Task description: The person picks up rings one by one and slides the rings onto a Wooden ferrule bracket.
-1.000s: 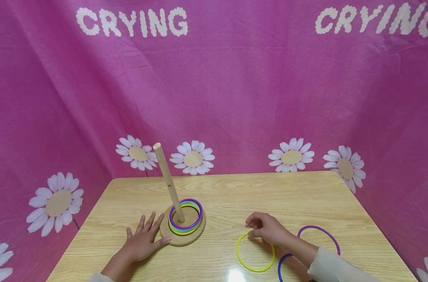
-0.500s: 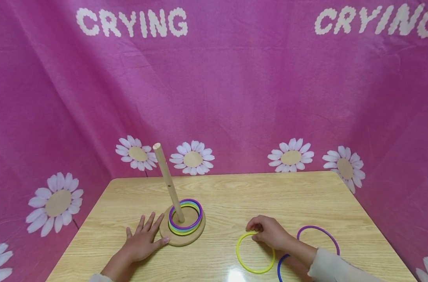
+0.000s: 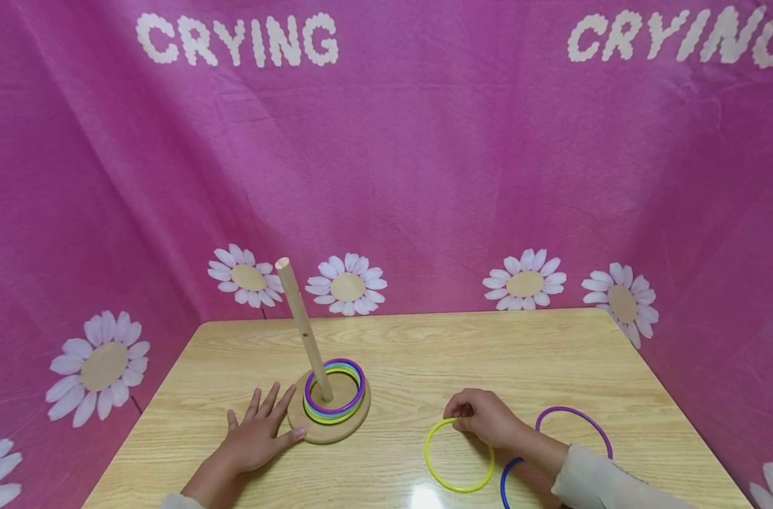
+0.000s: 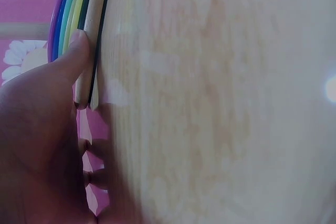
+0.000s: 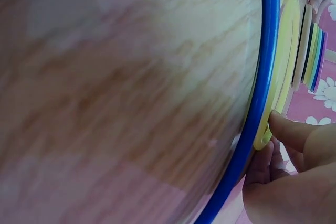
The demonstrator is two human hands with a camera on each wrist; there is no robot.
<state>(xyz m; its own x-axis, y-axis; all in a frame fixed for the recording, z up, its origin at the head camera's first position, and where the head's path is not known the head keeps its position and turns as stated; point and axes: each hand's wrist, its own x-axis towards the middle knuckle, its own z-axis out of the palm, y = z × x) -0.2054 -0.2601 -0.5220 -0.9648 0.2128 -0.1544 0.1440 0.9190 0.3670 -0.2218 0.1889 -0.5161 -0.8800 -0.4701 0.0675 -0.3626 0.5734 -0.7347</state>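
Note:
My right hand (image 3: 488,418) pinches the far edge of a yellow ring (image 3: 427,456) between thumb and fingers. In the right wrist view, the thumb and fingertips meet at the end of that yellow ring (image 5: 287,51). My left hand (image 3: 259,437) lies with fingers spread on the table, its thumb on the edge of a round wooden base (image 3: 325,435). A wooden peg (image 3: 305,332) rises from this base. Stacked around the peg are several thin rings, with a purple ring (image 3: 363,385) on top; the left wrist view shows the ring stack (image 4: 65,19) edge-on.
Another purple ring (image 3: 577,410) lies on the table to the right, partly behind the right forearm. A blue ring (image 3: 504,484) sits nearer, cut by the frame's bottom and covered by the sleeve. The wooden tabletop (image 3: 411,353) ends at a pink cloth (image 3: 411,177) printed with daisies.
My right hand has shifted slightly right and down, and its thumb and fingers have closed on the yellow ring's far edge. My left hand and the ring stack stay put.

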